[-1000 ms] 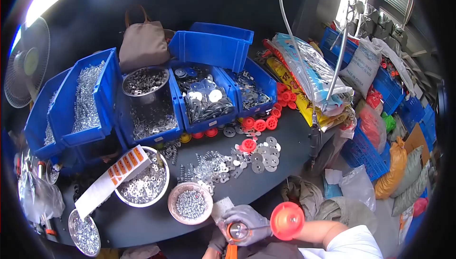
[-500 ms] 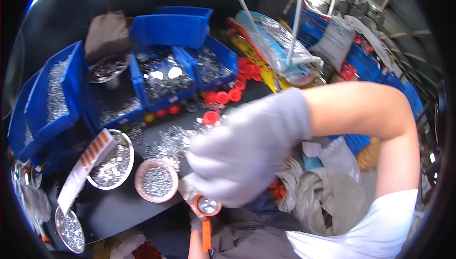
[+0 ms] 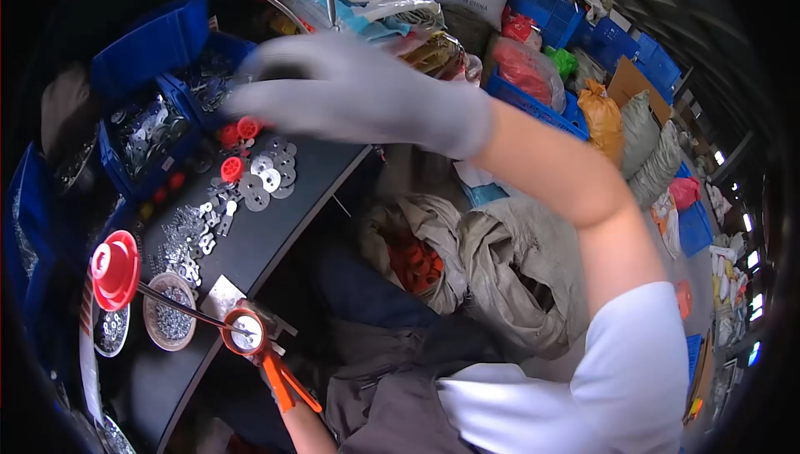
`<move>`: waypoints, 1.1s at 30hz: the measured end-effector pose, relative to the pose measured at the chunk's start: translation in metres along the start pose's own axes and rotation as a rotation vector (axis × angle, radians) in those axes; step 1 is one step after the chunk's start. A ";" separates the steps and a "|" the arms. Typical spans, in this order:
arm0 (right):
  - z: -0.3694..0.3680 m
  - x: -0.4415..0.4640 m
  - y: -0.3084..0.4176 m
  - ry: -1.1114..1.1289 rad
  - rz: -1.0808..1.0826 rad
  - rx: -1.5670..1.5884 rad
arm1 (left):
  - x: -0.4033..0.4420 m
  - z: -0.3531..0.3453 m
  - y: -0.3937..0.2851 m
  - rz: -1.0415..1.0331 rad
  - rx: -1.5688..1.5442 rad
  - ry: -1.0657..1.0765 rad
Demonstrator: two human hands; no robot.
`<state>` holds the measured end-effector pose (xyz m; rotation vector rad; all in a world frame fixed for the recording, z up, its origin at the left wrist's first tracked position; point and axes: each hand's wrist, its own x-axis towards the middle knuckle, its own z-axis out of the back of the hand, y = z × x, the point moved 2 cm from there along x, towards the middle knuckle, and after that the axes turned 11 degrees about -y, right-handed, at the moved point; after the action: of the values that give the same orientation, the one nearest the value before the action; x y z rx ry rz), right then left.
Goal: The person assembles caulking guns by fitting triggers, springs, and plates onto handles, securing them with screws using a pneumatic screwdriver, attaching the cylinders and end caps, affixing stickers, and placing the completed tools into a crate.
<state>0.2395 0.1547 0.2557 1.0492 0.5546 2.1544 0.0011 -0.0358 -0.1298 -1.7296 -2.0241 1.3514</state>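
Observation:
My right hand, in a grey glove, is raised over the far side of the table and blurred by motion. A dark gap shows between its thumb and fingers, with nothing visible in it. Low in the view, my left hand is largely hidden beneath an orange-handled part, which it holds. A metal rod runs from that part's round opening to a red disc. The disc hangs beside a bowl of small metal pieces.
Blue bins of metal parts stand at the left. Flat metal discs and a red wheel lie on the dark table. Beyond its edge, an open sack holds orange parts. Plastic-wrapped packs lie at the back.
The view has swung right. My right hand has moved away from the orange-handled part, up and across the table. The rod and red disc now show plainly, pointing left.

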 end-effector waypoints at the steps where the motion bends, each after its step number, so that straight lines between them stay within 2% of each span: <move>1: 0.021 -0.031 -0.032 -0.117 -0.049 -0.056 | 0.001 0.002 -0.009 -0.031 0.002 -0.012; 2: 0.043 -0.076 -0.071 -0.108 -0.143 0.008 | 0.000 0.001 -0.016 -0.063 0.001 -0.022; 3: 0.055 -0.129 -0.099 -0.298 -0.184 0.036 | -0.010 0.015 -0.019 -0.094 -0.001 -0.028; 4: 0.077 -0.191 -0.128 -0.153 -0.542 -0.025 | -0.017 0.031 -0.023 -0.123 -0.003 -0.030; 5: 0.089 -0.258 -0.204 -0.202 0.042 -0.780 | -0.018 0.012 -0.027 -0.147 0.002 -0.029; 6: 0.089 -0.344 -0.231 -0.455 -0.776 -0.250 | -0.027 0.023 -0.035 -0.276 0.227 0.004; 7: 0.086 -0.398 -0.217 -0.567 -1.120 -0.041 | -0.041 0.039 -0.043 -0.405 0.451 0.047; 8: 0.086 -0.496 -0.256 -0.575 -1.377 0.094 | -0.049 0.047 -0.055 -0.323 0.427 -0.076; 9: 0.084 -0.616 -0.317 -0.619 -1.627 0.500 | -0.056 0.050 -0.067 -0.243 0.404 -0.202; 11: 0.050 -0.629 -0.261 -0.513 -1.737 -0.386 | -0.063 0.048 -0.085 -0.191 0.436 -0.230; 12: 0.039 -0.660 -0.270 -0.456 -1.668 -0.434 | -0.064 0.044 -0.093 -0.151 0.450 -0.278; 13: 0.026 -0.722 -0.309 -0.400 -1.593 -0.480 | -0.063 0.027 -0.098 -0.171 0.535 -0.391; 14: -0.002 -0.774 -0.352 -0.764 -1.658 -0.158 | -0.056 0.028 -0.099 -0.162 0.500 -0.379; 15: -0.017 -0.758 -0.353 -0.900 -1.705 -0.339 | -0.048 0.032 -0.101 -0.154 0.462 -0.372; 16: -0.030 -0.750 -0.366 -0.835 -1.797 -0.516 | -0.040 0.033 -0.101 -0.159 0.469 -0.374; 17: -0.038 -0.748 -0.380 -0.759 -1.878 -0.697 | -0.032 0.033 -0.100 -0.161 0.450 -0.283; 18: -0.032 -0.769 -0.392 -0.850 -1.838 -0.263 | -0.029 0.031 -0.100 -0.163 0.430 -0.193; 19: -0.026 -0.786 -0.398 -0.915 -1.754 0.165 | -0.033 0.025 -0.100 -0.168 0.435 -0.199; 20: 0.008 -0.728 -0.351 -0.402 -1.731 -0.236 | -0.041 0.009 -0.101 -0.531 0.885 -0.118; 21: 0.026 -0.635 -0.281 -0.964 -1.811 0.454 | -0.051 -0.008 -0.099 -0.894 1.331 -0.026; 22: 0.043 -0.620 -0.269 -0.987 -1.744 0.232 | -0.058 -0.015 -0.099 -0.890 1.383 -0.056; 23: 0.054 -0.614 -0.263 -1.007 -1.667 0.013 | -0.060 -0.019 -0.096 -0.512 0.893 -0.186; 25: 0.068 -0.605 -0.256 -1.137 -1.582 0.283 | -0.071 -0.030 -0.094 -0.459 0.846 -0.188; 26: 0.074 -0.594 -0.248 -1.145 -1.587 0.284 | -0.071 -0.034 -0.092 -0.457 0.851 -0.180; 29: 0.076 -0.543 -0.231 -1.373 -1.546 0.448 | -0.076 -0.042 -0.094 -0.637 0.959 -0.146; 30: 0.081 -0.560 -0.259 -1.446 -1.337 0.593 | -0.078 -0.043 -0.095 -0.702 0.993 -0.140; 31: 0.090 -0.547 -0.259 -1.565 -1.374 0.647 | -0.079 -0.045 -0.097 -0.769 1.025 -0.134; 33: 0.108 -0.535 -0.279 -1.679 -1.120 1.337 | -0.079 -0.050 -0.099 -0.898 1.087 -0.111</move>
<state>0.6752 -0.0312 -0.1330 1.9134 1.1574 -0.5663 -0.0128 -0.0703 0.0014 -0.2381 -1.2836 1.6405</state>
